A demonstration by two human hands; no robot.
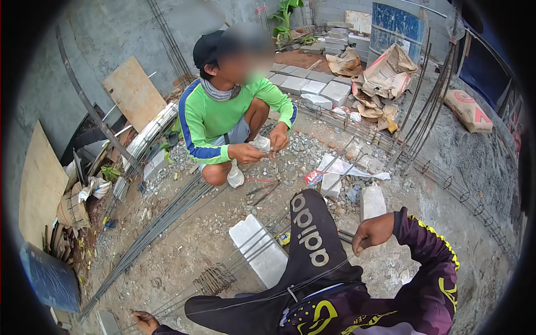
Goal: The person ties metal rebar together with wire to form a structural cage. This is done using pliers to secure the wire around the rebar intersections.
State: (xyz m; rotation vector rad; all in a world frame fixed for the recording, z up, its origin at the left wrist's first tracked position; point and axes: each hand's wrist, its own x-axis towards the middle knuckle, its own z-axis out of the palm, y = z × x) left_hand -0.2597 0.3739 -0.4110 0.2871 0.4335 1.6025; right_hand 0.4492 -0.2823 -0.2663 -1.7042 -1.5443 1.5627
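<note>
My right hand [371,234] is raised on the right, beside my dark trouser leg, its fingers curled together. A thin wire [326,274] runs from near those fingertips down to the left, across my lap. My left hand [146,322] is low at the left edge of view, partly cut off, fingers bent; what it holds is too small to make out. Thin steel rods [178,301] lie near it. Between my legs and the rods sits a bundle of bent steel stirrups [214,279]. A pale concrete block [259,250] lies under some rods.
A co-worker [231,120] in a green shirt squats ahead, holding a small pale object in both hands. Long rebar [151,237] stretches along the ground to the left. A rebar cage [441,176] runs along the right. Cement bags [468,111] and stacked blocks [312,86] stand behind.
</note>
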